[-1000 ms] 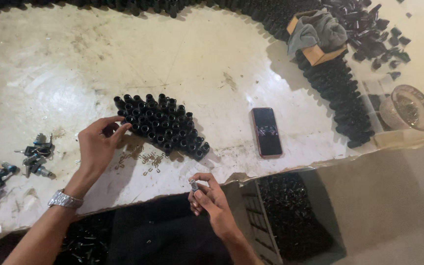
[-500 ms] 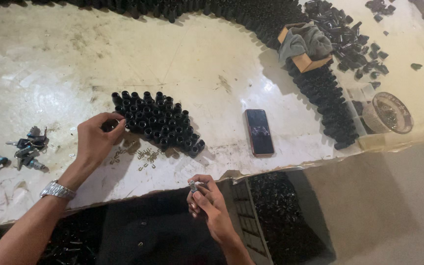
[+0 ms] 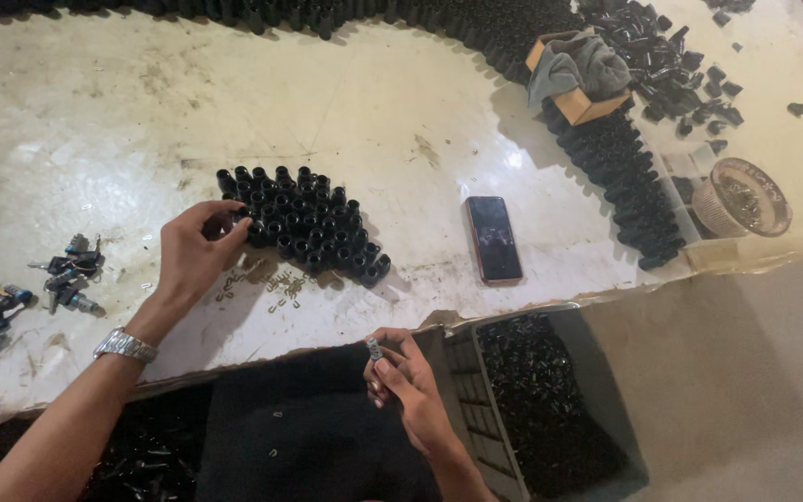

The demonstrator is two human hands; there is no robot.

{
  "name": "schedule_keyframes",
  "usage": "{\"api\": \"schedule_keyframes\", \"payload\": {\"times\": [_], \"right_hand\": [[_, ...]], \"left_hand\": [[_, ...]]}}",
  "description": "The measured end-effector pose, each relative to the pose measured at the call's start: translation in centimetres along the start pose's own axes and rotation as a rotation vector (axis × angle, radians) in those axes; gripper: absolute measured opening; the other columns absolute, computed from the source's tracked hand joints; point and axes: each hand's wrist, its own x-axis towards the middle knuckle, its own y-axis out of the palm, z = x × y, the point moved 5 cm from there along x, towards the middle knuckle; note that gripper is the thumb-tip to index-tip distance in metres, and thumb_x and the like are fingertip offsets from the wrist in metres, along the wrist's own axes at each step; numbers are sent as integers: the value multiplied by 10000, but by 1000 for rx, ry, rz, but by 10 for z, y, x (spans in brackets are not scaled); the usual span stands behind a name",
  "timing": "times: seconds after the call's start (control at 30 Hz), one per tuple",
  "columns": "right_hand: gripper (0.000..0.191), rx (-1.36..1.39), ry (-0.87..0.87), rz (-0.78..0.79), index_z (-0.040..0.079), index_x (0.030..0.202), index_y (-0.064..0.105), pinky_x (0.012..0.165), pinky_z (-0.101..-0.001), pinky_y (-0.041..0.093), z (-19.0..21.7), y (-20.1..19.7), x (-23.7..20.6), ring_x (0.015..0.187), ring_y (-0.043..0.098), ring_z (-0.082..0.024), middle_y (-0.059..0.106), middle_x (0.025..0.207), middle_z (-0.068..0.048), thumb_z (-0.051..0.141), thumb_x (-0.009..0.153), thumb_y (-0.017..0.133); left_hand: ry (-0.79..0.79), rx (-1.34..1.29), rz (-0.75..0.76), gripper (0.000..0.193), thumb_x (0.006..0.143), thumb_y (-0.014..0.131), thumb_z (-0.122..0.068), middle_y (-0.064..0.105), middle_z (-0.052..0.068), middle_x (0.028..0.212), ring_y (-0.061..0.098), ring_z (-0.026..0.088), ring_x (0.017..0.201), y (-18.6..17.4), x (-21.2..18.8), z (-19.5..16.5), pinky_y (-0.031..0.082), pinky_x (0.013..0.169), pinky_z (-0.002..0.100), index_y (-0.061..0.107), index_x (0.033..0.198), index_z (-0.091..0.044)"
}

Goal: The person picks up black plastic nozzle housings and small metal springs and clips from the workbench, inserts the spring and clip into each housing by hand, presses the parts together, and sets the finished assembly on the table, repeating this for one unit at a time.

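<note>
At about five o'clock a dark crate (image 3: 550,409) sits below the table edge, heaped with small black parts too dim to tell apart. At two o'clock a round woven basket (image 3: 741,197) holds tiny bits I can't make out, and at one o'clock a cardboard box (image 3: 587,104) is stuffed with grey cloth. The left hand (image 3: 195,256) reaches to the nine o'clock side of a cluster of upright black caps (image 3: 304,223) on the white table (image 3: 141,121), fingertips pinched on one cap there. The right hand (image 3: 406,372), low at six o'clock, grips a small metal piece (image 3: 375,350) between thumb and fingers. A phone (image 3: 493,239) lies face up at three o'clock of the cluster. Tools at the left edge are cut off.
</note>
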Motion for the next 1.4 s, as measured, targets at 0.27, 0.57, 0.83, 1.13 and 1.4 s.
{"api": "schedule_keyframes", "payload": {"times": [0.27, 0.57, 0.83, 1.13, 1.4], "right_hand": [[334, 77, 39, -20, 78, 1343, 446, 623, -262, 448, -9, 7, 12, 689, 447, -98, 512, 866, -43, 138, 1025, 528], [271, 220, 37, 53, 52, 1273, 521, 575, -243, 454, -38, 35, 28, 678, 504, -89, 613, 867, -79, 155, 1037, 606], [211, 181, 23, 57, 30, 1194, 557, 541, -231, 434, -42, 60, 28, 629, 490, -69, 623, 820, -74, 163, 1040, 612], [200, 35, 65, 23, 50, 1149, 595, 510, -215, 394, -45, 71, 21, 600, 494, -60, 643, 774, -44, 204, 1025, 623], [177, 58, 78, 57, 71, 1125, 605, 477, -201, 358, -48, 71, 19, 563, 472, -53, 643, 749, -36, 201, 1007, 626]], "left_hand": [[182, -113, -252, 166, 1017, 624, -37, 713, 72, 958, 696, 128, 848, -24, -69, -15, 563, 779, 271, 683, 1169, -9], [-25, -763, -106, 457, 867, 683, 106, 665, 88, 1085, 682, 148, 943, 39, -158, -53, 582, 775, 248, 602, 1278, -77], [68, -443, -42, 353, 924, 677, 83, 670, 107, 1115, 688, 165, 951, 21, -167, -32, 572, 784, 265, 712, 1258, -25], [157, -384, -25, 365, 921, 684, 62, 671, 97, 1046, 677, 171, 900, 3, -168, -26, 561, 745, 276, 698, 1273, -35], [302, -281, -41, 359, 830, 719, 136, 658, 103, 1022, 667, 204, 893, 1, -172, -34, 578, 725, 299, 732, 1139, -46]]}}
